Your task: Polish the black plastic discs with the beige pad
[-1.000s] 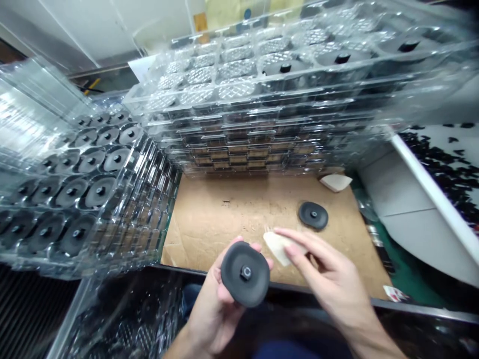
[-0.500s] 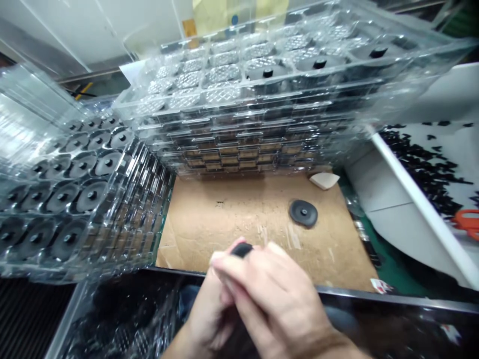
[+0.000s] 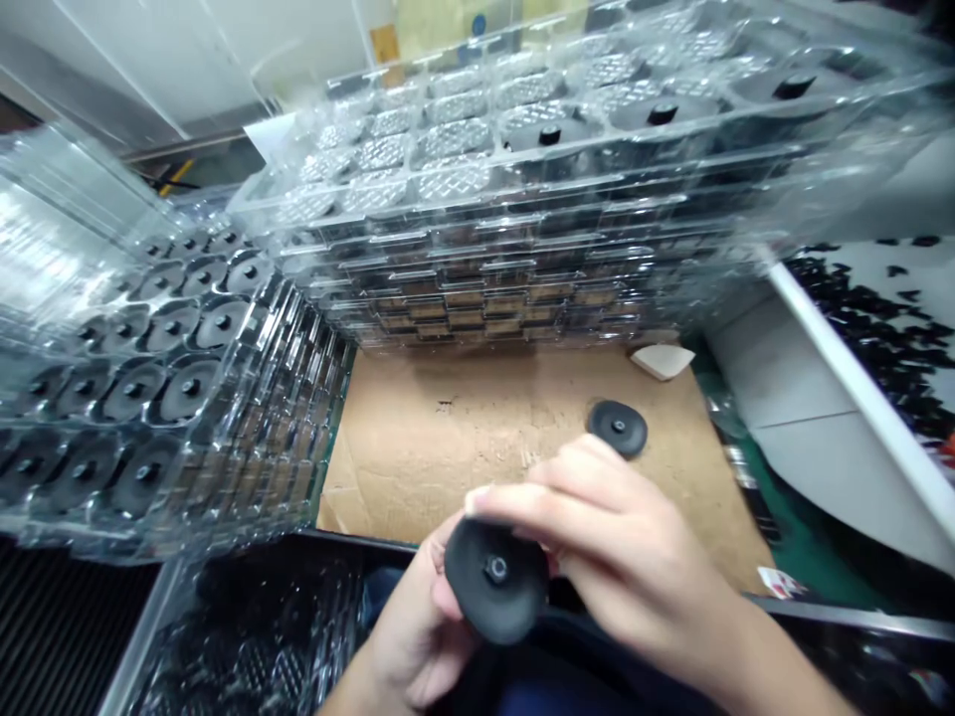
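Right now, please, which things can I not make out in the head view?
All in the head view:
- Underside of the held black disc: faces away, over the left hand.
- Anything pinched by the right hand: its fingers hide it.
- Orange object: cut off by the right edge.
- Small black pieces: too small and blurred for exact shapes.

Far beyond left hand [image 3: 429, 631]: pale yellow sheet [image 3: 433, 22] with blue spots, small orange-brown square [image 3: 386, 50] on its left, grey-white panels [image 3: 141, 60] farther left. Black ribbed surface [image 3: 64, 626] left of same hand. Red-and-white scrap [image 3: 780, 583] right of right hand [image 3: 634, 532].
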Tool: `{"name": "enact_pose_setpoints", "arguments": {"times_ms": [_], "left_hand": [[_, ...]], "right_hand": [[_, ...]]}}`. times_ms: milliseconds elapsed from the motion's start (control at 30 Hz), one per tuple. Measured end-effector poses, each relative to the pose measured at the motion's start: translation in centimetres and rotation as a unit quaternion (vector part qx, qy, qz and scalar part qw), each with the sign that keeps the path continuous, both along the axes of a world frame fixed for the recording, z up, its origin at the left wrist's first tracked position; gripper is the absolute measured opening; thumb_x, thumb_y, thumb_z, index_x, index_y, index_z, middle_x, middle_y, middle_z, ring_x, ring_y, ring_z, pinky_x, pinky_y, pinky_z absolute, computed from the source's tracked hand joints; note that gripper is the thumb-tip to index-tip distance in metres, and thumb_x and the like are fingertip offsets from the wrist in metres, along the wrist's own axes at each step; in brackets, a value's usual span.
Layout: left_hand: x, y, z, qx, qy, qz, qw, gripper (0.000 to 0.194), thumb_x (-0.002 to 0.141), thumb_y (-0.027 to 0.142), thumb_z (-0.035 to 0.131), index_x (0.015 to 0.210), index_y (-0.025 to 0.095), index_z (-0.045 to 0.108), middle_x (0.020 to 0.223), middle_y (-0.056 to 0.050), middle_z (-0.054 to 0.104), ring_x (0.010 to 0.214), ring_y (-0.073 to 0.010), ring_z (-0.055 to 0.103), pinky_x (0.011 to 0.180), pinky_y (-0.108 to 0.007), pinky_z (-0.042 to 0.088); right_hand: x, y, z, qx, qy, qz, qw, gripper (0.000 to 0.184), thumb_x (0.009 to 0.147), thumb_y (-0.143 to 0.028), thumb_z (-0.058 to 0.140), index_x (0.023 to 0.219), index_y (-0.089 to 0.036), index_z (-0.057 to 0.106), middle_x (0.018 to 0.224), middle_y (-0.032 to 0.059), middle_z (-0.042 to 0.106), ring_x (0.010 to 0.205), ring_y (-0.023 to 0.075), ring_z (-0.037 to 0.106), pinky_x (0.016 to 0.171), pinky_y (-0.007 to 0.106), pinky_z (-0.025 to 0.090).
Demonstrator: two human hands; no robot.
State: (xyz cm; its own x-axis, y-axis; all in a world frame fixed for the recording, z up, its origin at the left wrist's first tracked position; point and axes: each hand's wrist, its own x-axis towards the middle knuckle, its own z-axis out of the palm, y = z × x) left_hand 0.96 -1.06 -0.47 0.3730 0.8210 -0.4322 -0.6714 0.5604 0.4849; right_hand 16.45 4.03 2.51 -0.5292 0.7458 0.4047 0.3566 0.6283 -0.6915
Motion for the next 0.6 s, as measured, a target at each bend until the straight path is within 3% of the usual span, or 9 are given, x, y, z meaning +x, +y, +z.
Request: {"name": "enact_pose_setpoints", "arguments": {"times_ms": [67, 167, 233, 300, 433, 500, 600], "left_hand": [[-0.4, -0.2, -0.4, 0.0, -0.074, 0.004, 0.997, 0.054, 0.056, 0.037, 0.079, 0.106, 0.024, 0.065, 0.105, -0.003, 0.069, 0.092, -0.0215, 0.065, 0.074, -0.025, 0.053], [-0.8, -0.3, -1.0, -0.017, -0.119, 0.014, 0.993, 0.052, 0.059, 0.034, 0.078, 0.108, 0.024, 0.064, 0.112, -0.004, 0.067, 0.096, -0.0254, 0.065, 0.074, -0.028, 0.055], [-0.9, -0.3, -1.2, -0.026, -0.116, 0.017, 0.993, 0.055, 0.055, 0.034, 0.08, 0.107, 0.023, 0.064, 0.113, -0.005, 0.067, 0.096, -0.0264, 0.065, 0.073, -0.029, 0.056], [-0.8, -0.1, -1.2, -0.038, -0.111, 0.012, 0.993, 0.057, 0.054, 0.035, 0.08, 0.107, 0.024, 0.064, 0.115, -0.005, 0.066, 0.097, -0.0268, 0.065, 0.072, -0.029, 0.057], [-0.5, 0.2, -0.7, -0.06, -0.098, -0.007, 0.993, 0.051, 0.054, 0.028, 0.081, 0.103, 0.024, 0.066, 0.11, -0.006, 0.068, 0.095, -0.0257, 0.065, 0.072, -0.028, 0.057], [-0.2, 0.2, -0.4, -0.05, -0.096, -0.008, 0.994, 0.053, 0.053, 0.029, 0.082, 0.104, 0.024, 0.066, 0.109, -0.007, 0.068, 0.094, -0.026, 0.065, 0.071, -0.028, 0.056], [0.4, 0.3, 0.2, -0.038, -0.091, -0.008, 0.995, 0.056, 0.052, 0.032, 0.082, 0.105, 0.023, 0.066, 0.105, -0.006, 0.07, 0.09, -0.0247, 0.067, 0.068, -0.027, 0.056]], "right_hand": [[1.2, -0.3, -1.5, -0.083, 0.02, -0.098, 0.992, 0.024, 0.087, -0.015, 0.048, 0.104, -0.024, 0.063, 0.085, 0.0008, 0.067, 0.074, 0.0144, 0.059, 0.065, 0.026, 0.045], [2.6, -2.1, -4.3, -0.25, 0.06, -0.226, 0.94, 0.017, 0.085, -0.032, 0.054, 0.095, -0.029, 0.067, 0.098, -0.001, 0.069, 0.089, 0.0167, 0.063, 0.074, 0.023, 0.051], [3.0, -3.4, -6.0, -0.353, 0.059, -0.224, 0.906, 0.022, 0.084, -0.04, 0.054, 0.094, -0.027, 0.069, 0.099, 0.0006, 0.07, 0.093, 0.0194, 0.065, 0.079, 0.025, 0.053], [3.1, -4.2, -7.3, -0.404, 0.047, -0.199, 0.891, 0.027, 0.083, -0.043, 0.054, 0.094, -0.024, 0.07, 0.098, 0.0038, 0.071, 0.092, 0.0221, 0.065, 0.081, 0.029, 0.053], [3.7, -4.2, -7.3, -0.381, 0.059, -0.252, 0.887, 0.031, 0.085, -0.043, 0.052, 0.102, -0.022, 0.067, 0.101, 0.0052, 0.07, 0.091, 0.022, 0.065, 0.081, 0.032, 0.053], [4.0, -3.7, -5.7, -0.337, 0.063, -0.284, 0.895, 0.032, 0.087, -0.041, 0.05, 0.11, -0.024, 0.061, 0.098, 0.0032, 0.07, 0.081, 0.0181, 0.067, 0.071, 0.026, 0.055], [3.5, -3.2, -2.5, -0.192, 0.046, -0.292, 0.936, 0.027, 0.088, -0.033, 0.051, 0.114, -0.027, 0.057, 0.1, 0.0017, 0.068, 0.079, 0.0155, 0.066, 0.064, 0.021, 0.054]]}}
